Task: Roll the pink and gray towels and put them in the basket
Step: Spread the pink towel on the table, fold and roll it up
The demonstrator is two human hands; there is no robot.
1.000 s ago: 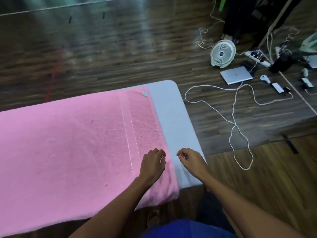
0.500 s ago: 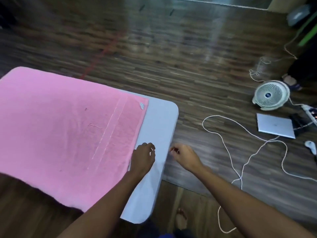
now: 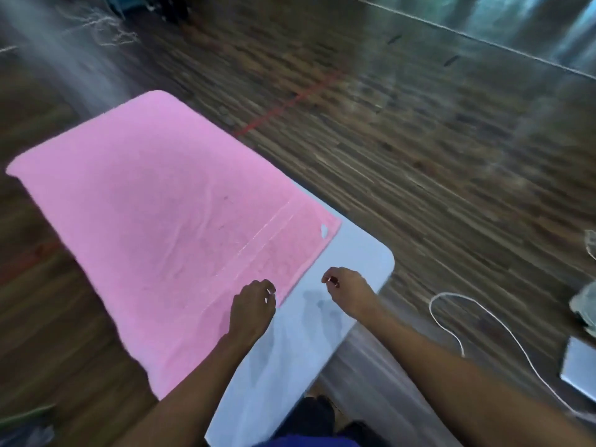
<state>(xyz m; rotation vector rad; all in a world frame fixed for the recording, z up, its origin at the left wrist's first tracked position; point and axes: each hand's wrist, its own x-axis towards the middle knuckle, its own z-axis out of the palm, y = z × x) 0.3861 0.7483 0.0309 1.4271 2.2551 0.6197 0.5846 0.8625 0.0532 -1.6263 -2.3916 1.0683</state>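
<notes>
A pink towel (image 3: 167, 227) lies spread flat over a white table (image 3: 361, 256), and its far end hangs over the table's far edge. My left hand (image 3: 253, 309) hovers at the towel's near short edge, fingers loosely curled, with nothing held. My right hand (image 3: 350, 288) is a little to the right over the bare tabletop, loosely curled too and empty. No gray towel or basket is in view.
Dark wooden floor surrounds the table. On the floor at right lie a looping white cable (image 3: 483, 317), a closed laptop (image 3: 580, 372) and part of a white fan (image 3: 585, 306). A tangle of cord (image 3: 106, 30) lies at the far left.
The view has swung left, so the fan and laptop slid to the right edge. Both hands stay by the towel's short edge, the right one now over the tabletop.
</notes>
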